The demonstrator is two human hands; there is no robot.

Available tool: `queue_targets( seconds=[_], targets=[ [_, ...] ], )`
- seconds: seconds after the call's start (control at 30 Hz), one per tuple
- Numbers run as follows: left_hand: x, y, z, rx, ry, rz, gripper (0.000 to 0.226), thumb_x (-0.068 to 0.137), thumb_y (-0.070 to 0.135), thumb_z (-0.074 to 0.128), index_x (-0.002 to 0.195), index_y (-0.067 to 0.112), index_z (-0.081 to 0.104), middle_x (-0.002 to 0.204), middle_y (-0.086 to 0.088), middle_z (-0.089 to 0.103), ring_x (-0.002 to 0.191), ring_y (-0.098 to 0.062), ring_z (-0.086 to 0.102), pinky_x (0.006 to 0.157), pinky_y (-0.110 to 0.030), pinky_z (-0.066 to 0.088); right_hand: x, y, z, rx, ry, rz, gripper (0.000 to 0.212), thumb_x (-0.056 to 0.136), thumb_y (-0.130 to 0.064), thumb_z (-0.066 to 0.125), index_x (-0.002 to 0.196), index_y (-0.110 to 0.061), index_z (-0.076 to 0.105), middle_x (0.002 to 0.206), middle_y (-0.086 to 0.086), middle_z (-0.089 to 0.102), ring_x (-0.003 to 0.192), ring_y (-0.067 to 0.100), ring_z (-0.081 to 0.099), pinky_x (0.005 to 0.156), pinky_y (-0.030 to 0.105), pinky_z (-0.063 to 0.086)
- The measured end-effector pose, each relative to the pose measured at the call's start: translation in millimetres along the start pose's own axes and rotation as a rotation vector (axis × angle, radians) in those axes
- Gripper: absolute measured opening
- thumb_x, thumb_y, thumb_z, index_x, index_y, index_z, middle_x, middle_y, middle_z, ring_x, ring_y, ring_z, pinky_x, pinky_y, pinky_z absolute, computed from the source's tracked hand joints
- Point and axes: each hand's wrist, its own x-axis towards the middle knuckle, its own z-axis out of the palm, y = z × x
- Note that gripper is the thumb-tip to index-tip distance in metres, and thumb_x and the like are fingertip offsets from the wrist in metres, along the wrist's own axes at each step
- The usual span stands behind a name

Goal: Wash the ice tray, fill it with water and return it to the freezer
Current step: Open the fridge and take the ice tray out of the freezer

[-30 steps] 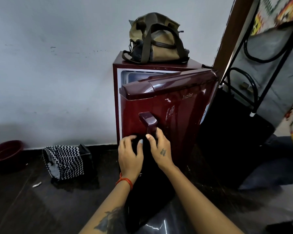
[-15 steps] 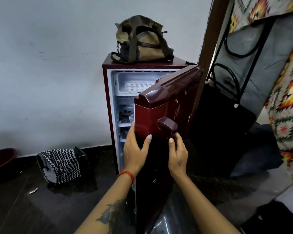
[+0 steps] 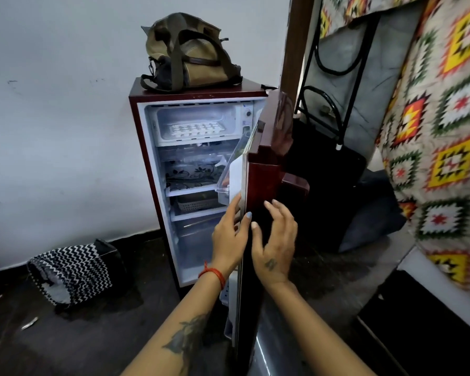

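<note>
A small maroon fridge (image 3: 147, 147) stands against the white wall with its door (image 3: 266, 164) swung wide, edge-on to me. In the freezer compartment at the top lies a white ice tray (image 3: 197, 129). My left hand (image 3: 229, 234) grips the inner edge of the door, thumb on the outer side. My right hand (image 3: 276, 240) hovers by the door's outer face below the handle (image 3: 296, 184), fingers spread and holding nothing.
An olive bag (image 3: 187, 52) sits on top of the fridge. A black-and-white zigzag basket (image 3: 68, 272) lies tipped on the dark floor to the left. At the right are a metal frame (image 3: 334, 85) and a patterned blanket (image 3: 445, 131).
The fridge door has swung from nearly closed to wide, exposing the freezer and ice tray. My left hand moved to the door's edge; my right hand came off the handle area.
</note>
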Motion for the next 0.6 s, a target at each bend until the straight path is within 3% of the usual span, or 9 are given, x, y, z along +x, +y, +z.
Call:
queue_targets(
  seconds=[0.17,0.27,0.33,0.43,0.53,0.6],
  targets=[
    [-10,8,16,0.047,-0.089,0.055,0.041,0.098,0.009,0.045,0.135,0.023,0.052,0.128,0.004,0.062,0.116,-0.01,0.058,0.096,-0.023,0.046,5,9,-12,-0.173,-0.076,-0.063,0.051,0.086,-0.016,0.051,0.136,-0.014,0.046,0.149,0.009,0.034,0.131,0.024,0.035,0.111,0.029,0.025],
    [-12,9,31,0.101,0.035,0.132,0.035,0.095,0.003,0.046,0.124,0.015,0.062,0.123,-0.001,0.064,0.113,-0.015,0.059,0.093,-0.019,0.043,6,27,-23,-0.298,-0.097,-0.046,0.057,0.083,-0.015,0.054,0.139,-0.015,0.044,0.154,0.007,0.024,0.137,0.027,0.027,0.108,0.04,0.03],
    [-11,13,42,0.123,0.149,0.188,0.033,0.093,0.002,0.046,0.12,0.013,0.062,0.122,-0.004,0.06,0.112,-0.016,0.056,0.096,-0.027,0.045,6,43,-33,-0.357,-0.121,-0.027,0.061,0.082,-0.015,0.056,0.141,-0.014,0.042,0.156,0.006,0.017,0.141,0.027,0.02,0.107,0.044,0.03],
    [-4,20,57,0.174,0.164,0.193,0.039,0.095,0.005,0.047,0.132,0.016,0.053,0.138,-0.005,0.046,0.127,-0.015,0.043,0.106,-0.028,0.036,7,65,-46,-0.375,-0.141,-0.007,0.066,0.083,-0.011,0.059,0.144,-0.017,0.036,0.158,0.004,0.011,0.144,0.028,0.014,0.107,0.047,0.03],
    [2,24,78,0.215,0.035,0.159,0.048,0.099,0.014,0.045,0.145,0.022,0.036,0.155,0.001,0.028,0.143,-0.011,0.021,0.112,-0.026,0.022,13,87,-64,-0.377,-0.164,-0.003,0.069,0.084,-0.01,0.059,0.146,-0.02,0.032,0.159,0.003,0.008,0.145,0.029,0.011,0.107,0.05,0.033],
    [4,25,93,0.215,-0.043,0.14,0.049,0.1,0.019,0.043,0.147,0.025,0.03,0.157,0.007,0.023,0.141,0.0,0.01,0.115,-0.028,0.019,18,101,-76,-0.373,-0.167,-0.005,0.068,0.085,-0.009,0.058,0.147,-0.021,0.032,0.159,0.003,0.008,0.146,0.029,0.01,0.109,0.048,0.031]
  ],
)
